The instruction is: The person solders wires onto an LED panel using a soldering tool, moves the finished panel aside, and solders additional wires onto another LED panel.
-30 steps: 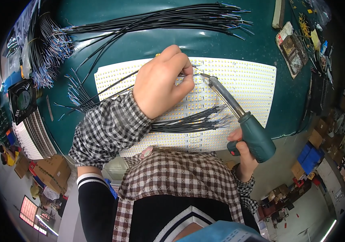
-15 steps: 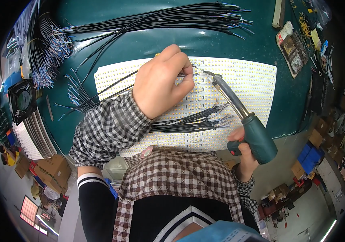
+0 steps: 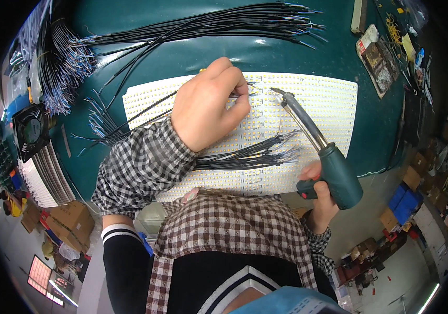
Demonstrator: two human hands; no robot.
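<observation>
A white LED board (image 3: pixel 318 112) with rows of small yellow lights lies in front of me. Over its left half, my left hand (image 3: pixel 208 104) is closed in a pinch on a thin black cable (image 3: pixel 149 111); the stripped end pokes out just right of the fingertips. My right hand (image 3: pixel 324 204) wraps round the handle of a green soldering gun (image 3: pixel 342 175) at the board's near right. Its dark tip hovers near the board's middle column, a short gap right of the cable end. A bunch of black cables (image 3: pixel 239 159) rests across the board's near part.
Long black cables (image 3: pixel 198 29) stretch along the far side of the green table mat (image 3: pixel 308 63). Further cable bundles (image 3: pixel 67 63) sit at far left, above a black fan (image 3: pixel 29 131) and stacked white boards (image 3: pixel 46 175). A stained solder block (image 3: pixel 378 63) lies at far right.
The soldering gun has shifted slightly right, its tip drawing away from the cable end. My left hand keeps its pinch in nearly the same place.
</observation>
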